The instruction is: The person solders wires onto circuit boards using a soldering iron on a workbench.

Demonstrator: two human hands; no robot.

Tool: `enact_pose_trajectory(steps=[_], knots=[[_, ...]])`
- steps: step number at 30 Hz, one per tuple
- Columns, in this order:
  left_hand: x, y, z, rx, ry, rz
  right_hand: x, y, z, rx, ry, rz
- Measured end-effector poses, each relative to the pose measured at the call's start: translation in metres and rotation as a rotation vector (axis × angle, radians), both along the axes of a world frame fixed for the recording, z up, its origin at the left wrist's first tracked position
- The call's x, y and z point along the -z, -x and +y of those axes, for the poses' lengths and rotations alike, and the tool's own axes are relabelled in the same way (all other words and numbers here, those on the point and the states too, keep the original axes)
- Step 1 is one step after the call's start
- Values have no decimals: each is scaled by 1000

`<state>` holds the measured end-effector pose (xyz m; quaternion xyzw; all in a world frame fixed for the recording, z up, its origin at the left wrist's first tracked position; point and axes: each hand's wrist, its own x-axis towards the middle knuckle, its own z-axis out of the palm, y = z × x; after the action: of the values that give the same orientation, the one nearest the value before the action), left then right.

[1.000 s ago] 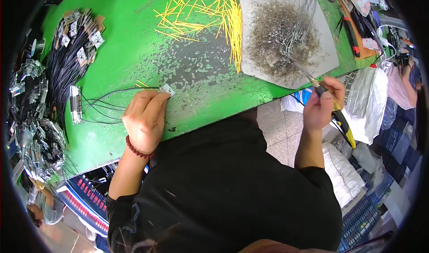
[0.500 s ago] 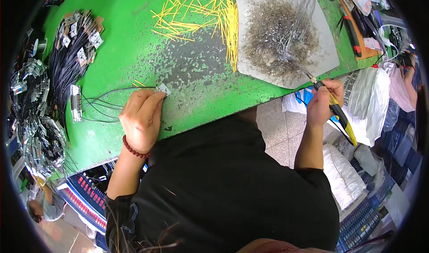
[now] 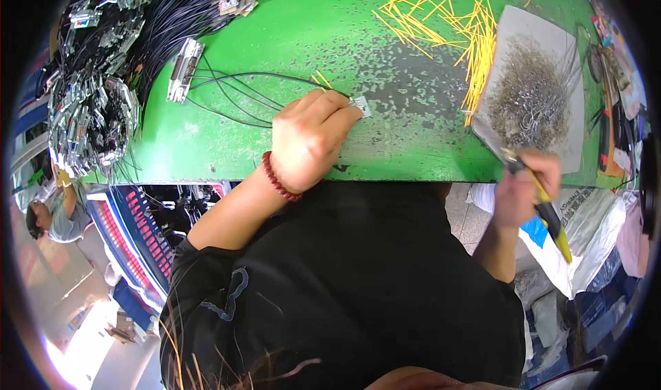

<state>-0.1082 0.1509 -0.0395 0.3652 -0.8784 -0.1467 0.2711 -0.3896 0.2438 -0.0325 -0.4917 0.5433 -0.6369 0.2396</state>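
My left hand (image 3: 311, 138), a red bead bracelet at its wrist, rests on the green table with its fingers pinched on thin black wires (image 3: 237, 80). At the fingertips a small whitish circuit board (image 3: 361, 106) pokes out. The wires run left to a flat silver-and-clear part (image 3: 184, 71) lying on the table. In my right hand (image 3: 521, 193), blurred by motion, is a yellow-and-black soldering iron (image 3: 547, 218). Its tip is over the near edge of a grey sheet (image 3: 497, 66) covered in dark spatter, where a bundle of thin solder wire (image 3: 537, 114) lies.
Loose thin yellow tubes (image 3: 482, 52) lie left of the sheet on the green table (image 3: 289, 25). Bundled black cables (image 3: 175, 18) and a heap of shiny silver parts (image 3: 89, 121) fill the left side. White bags (image 3: 585, 231) stand below the table's right front edge.
My view has swung, so the table contents sit further right. My right hand has drawn the soldering iron back from the solder wire toward the near table edge. My left hand keeps its pinch.
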Motion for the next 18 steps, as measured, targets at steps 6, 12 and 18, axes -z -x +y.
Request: enact_pose_trajectory(steps=[6,12,18], knots=[[2,-5,0,-17,-10,13,11,-67,-37,-321,-215,-110],[2,-8,0,-11,-23,44,22,-69,-41,-360,-184,-75],[5,-7,-1,-14,-26,53,25,-68,-43,-384,-169,-55]])
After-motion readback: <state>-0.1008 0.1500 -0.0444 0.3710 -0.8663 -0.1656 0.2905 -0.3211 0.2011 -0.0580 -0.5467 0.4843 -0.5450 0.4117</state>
